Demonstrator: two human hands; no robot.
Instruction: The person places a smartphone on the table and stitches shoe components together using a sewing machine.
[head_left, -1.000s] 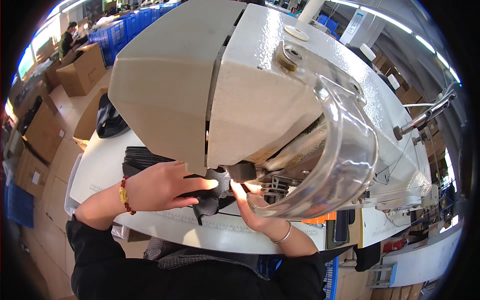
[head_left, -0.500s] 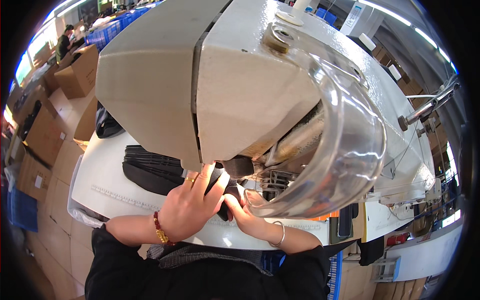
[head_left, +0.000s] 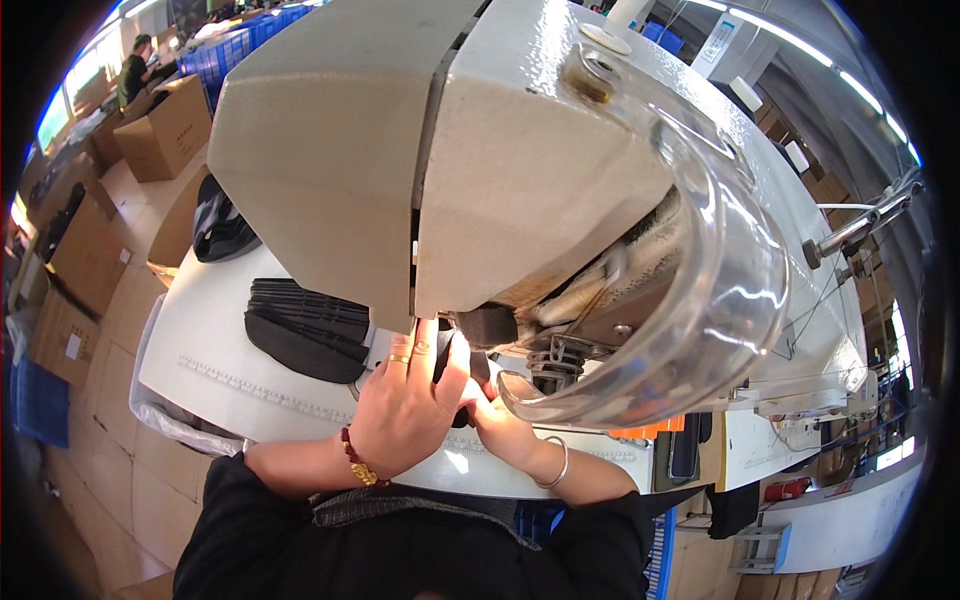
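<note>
Brown cartons (head_left: pixel 165 125), at least four, are stacked at the far left. A dark piece (head_left: pixel 452 372) is pressed flat under the left hand (head_left: pixel 405 410), fingers spread narrowly. The right hand (head_left: pixel 497 425) is half hidden, so its grip cannot be told.

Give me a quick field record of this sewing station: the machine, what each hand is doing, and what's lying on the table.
Setting: workshop with cardboard boxes on the left
Machine: large white sewing machine head with a clear curved guard
Left hand: flat, fingers spread, pressing a dark piece under the machine head
Right hand: beside the left, at the needle area, fingertips hidden
Table: white, with a printed ruler strip along the front
Stack: black ribbed pieces left of the hands
Worn: bead bracelet on left wrist, thin bangle on right
</note>
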